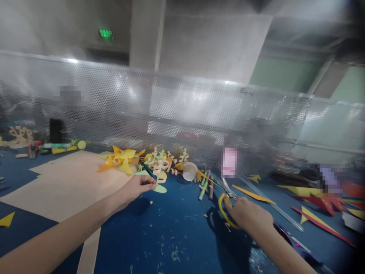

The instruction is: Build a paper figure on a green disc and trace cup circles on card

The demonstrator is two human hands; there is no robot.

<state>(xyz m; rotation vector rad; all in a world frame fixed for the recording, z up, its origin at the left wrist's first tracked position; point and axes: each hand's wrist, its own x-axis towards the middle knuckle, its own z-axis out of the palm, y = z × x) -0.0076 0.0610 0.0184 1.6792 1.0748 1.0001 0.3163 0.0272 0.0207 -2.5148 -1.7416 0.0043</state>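
My left hand [142, 186] is closed in a pinch at the centre-left, beside a pale green paper piece [161, 188] and a dark, slim item [150, 172]; what exactly its fingertips grip is too small to tell. Right of centre, my right hand [248, 215] is wrapped round yellow-handled scissors [225, 213], whose metal blades point up and away over the blue table [176, 217]. Curled paper strips [162, 161] stand just beyond my left hand.
Large pale paper sheets [71, 182] cover the left side, with yellow cut pieces [121, 158] on them. A paper cup [189, 171] and green sticks [204, 186] lie centrally. A clear ruler [281, 211] and red and yellow scraps [322, 224] lie right. A perforated screen [182, 110] stands behind.
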